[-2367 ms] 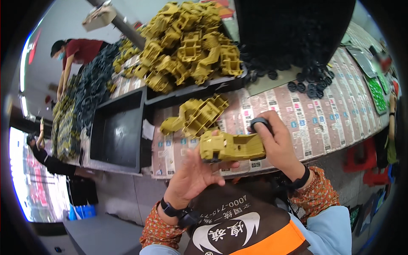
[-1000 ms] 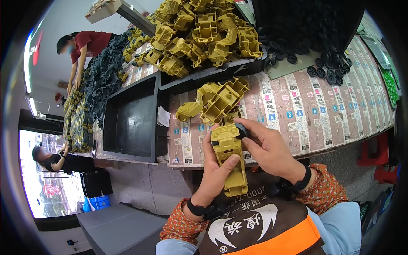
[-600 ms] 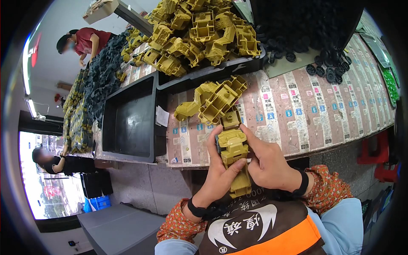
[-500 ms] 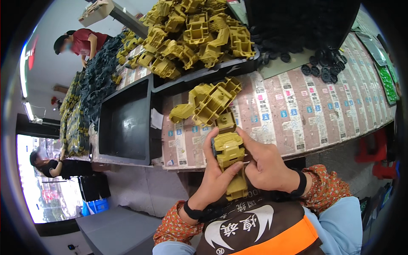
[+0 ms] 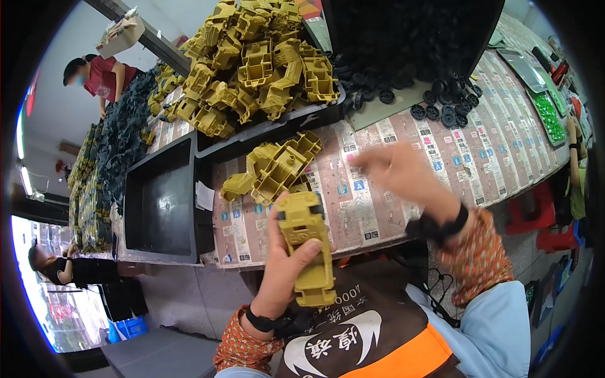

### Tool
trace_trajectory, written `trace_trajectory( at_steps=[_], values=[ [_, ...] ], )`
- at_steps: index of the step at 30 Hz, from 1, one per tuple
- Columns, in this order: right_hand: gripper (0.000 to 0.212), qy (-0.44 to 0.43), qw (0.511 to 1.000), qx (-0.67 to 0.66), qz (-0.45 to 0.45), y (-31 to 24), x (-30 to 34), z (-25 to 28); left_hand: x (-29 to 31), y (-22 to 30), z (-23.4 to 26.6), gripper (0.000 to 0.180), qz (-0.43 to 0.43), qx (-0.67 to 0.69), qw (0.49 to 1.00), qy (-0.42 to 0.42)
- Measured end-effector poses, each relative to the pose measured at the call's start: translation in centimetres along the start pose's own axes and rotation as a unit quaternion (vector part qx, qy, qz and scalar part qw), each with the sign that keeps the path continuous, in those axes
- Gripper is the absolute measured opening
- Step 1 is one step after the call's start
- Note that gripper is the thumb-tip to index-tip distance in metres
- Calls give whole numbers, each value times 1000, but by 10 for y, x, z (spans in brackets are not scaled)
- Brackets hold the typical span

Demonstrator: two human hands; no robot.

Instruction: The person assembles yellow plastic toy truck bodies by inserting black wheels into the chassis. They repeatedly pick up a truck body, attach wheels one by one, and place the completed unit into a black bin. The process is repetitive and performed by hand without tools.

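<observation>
My left hand (image 5: 282, 268) is closed around a yellow plastic toy truck body (image 5: 307, 220), its thumb across the side. A dark piece shows at the body's upper end. Apart from it, my right hand (image 5: 406, 179) hangs over the table to the right; motion blurs its fingers, and I cannot make out anything in them. Just beyond the held body, more yellow toy vehicle parts (image 5: 277, 167) lie on the table. Farther right of my right hand is a cluster of small black toy wheels (image 5: 448, 116).
Yellow parts (image 5: 252, 69) heap high over a black crate (image 5: 271, 126). Left of it stands another black bin (image 5: 161, 201). A large black container (image 5: 409, 44) holds dark wheels at the back. Green pieces fill a tray (image 5: 547, 120) at right. Two people work at far left; red stools (image 5: 529, 214) stand right.
My right hand has left the toy truck body and moved right over the table. My left hand still holds the body, now lower left in view. The whole view has shifted slightly.
</observation>
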State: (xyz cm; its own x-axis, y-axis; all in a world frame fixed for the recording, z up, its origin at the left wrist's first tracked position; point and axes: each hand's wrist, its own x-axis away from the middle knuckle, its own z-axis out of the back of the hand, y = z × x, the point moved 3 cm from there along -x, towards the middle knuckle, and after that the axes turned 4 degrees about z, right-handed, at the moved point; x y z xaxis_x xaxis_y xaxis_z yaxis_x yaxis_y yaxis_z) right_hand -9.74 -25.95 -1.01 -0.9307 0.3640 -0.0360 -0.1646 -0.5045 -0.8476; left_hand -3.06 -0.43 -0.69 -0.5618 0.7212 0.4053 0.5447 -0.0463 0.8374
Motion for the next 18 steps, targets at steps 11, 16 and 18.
trace_trajectory(
  at_steps=[11, 16, 18],
  values=[
    [45, 154, 858, 487, 46, 131, -46, 103, -1, 42, 33, 58, -57, 255, 961, -94],
    [34, 106, 899, 420, 66, 126, -33, 76, -1, 46, 41, 50, -99, 203, 974, -14],
    [29, 98, 939, 326, 47, 97, -24, 60, -2, 45, 43, 47, -118, 173, 978, 16]
  ],
)
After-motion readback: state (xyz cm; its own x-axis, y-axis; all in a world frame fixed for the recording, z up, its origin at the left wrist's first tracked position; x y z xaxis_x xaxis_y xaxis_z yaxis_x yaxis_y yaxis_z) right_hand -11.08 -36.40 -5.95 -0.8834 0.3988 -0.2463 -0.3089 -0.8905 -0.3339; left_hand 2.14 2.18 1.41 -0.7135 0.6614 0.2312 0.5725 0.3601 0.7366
